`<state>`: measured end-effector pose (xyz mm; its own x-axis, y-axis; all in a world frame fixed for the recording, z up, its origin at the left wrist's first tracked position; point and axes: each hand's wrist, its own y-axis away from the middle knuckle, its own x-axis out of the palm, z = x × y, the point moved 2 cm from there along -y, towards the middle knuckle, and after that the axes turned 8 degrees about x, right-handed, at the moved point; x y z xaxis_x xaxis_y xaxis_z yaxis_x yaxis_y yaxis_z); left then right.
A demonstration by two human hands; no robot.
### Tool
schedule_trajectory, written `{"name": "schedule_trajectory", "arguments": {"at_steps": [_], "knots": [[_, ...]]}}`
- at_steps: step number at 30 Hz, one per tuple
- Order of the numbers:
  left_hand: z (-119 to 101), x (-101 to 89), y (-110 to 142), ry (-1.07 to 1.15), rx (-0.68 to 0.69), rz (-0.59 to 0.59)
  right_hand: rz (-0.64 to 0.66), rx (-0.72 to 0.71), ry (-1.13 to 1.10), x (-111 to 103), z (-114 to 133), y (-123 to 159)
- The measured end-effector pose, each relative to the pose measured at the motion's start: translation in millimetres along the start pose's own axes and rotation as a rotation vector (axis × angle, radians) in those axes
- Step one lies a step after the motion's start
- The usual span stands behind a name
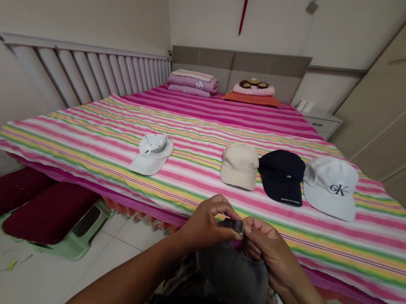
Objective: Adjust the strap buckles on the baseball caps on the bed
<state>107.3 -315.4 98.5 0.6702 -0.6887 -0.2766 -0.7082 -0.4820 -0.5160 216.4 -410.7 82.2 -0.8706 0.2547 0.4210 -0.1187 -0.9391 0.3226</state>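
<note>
Close to my body, a grey cap (234,274) hangs between my two hands over the near edge of the bed. My left hand (213,221) pinches its dark back strap (229,225) beside a small metal buckle (241,227). On the other side of the buckle, my right hand (266,244) has thumb and fingers closed on the strap end, with the cap's edge under the palm. Beyond my hands, a beige cap (240,164), a dark navy cap (283,175) and a white cap with black letters (332,186) lie in a row.
Farther left on the striped bedspread (90,138) lies another white cap (152,152). Folded purple bedding (192,82) and a pink pillow (253,88) rest near the headboard (231,61). A green stool with a red cushion (52,212) stands left; a wardrobe (391,108) rises right.
</note>
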Motion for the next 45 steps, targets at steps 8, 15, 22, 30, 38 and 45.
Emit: {"name": "schedule_trajectory", "arguments": {"at_steps": [8,15,22,30,38,45], "knots": [[-13.2,1.7,2.7,-0.278,-0.001,0.084,-0.095,-0.027,0.068,-4.9,-7.7,-3.8],[-7.2,1.7,0.7,0.310,-0.467,0.060,-0.159,-0.014,0.150,0.4,-2.9,-1.8],[3.1,-0.6,2.7,0.432,-0.564,-0.040,-0.202,-0.062,0.214,3.4,-3.3,-3.3],[5.9,-2.6,0.5,0.462,-0.602,-0.017,-0.164,-0.051,0.228,4.1,-4.2,-2.7],[0.2,0.5,-1.6,0.378,-0.548,0.013,-0.151,-0.021,0.229,4.0,-5.5,-4.1],[7.4,-2.8,1.0,0.361,-0.546,0.017,-0.153,-0.037,0.249,4.3,-4.1,-4.4]]}}
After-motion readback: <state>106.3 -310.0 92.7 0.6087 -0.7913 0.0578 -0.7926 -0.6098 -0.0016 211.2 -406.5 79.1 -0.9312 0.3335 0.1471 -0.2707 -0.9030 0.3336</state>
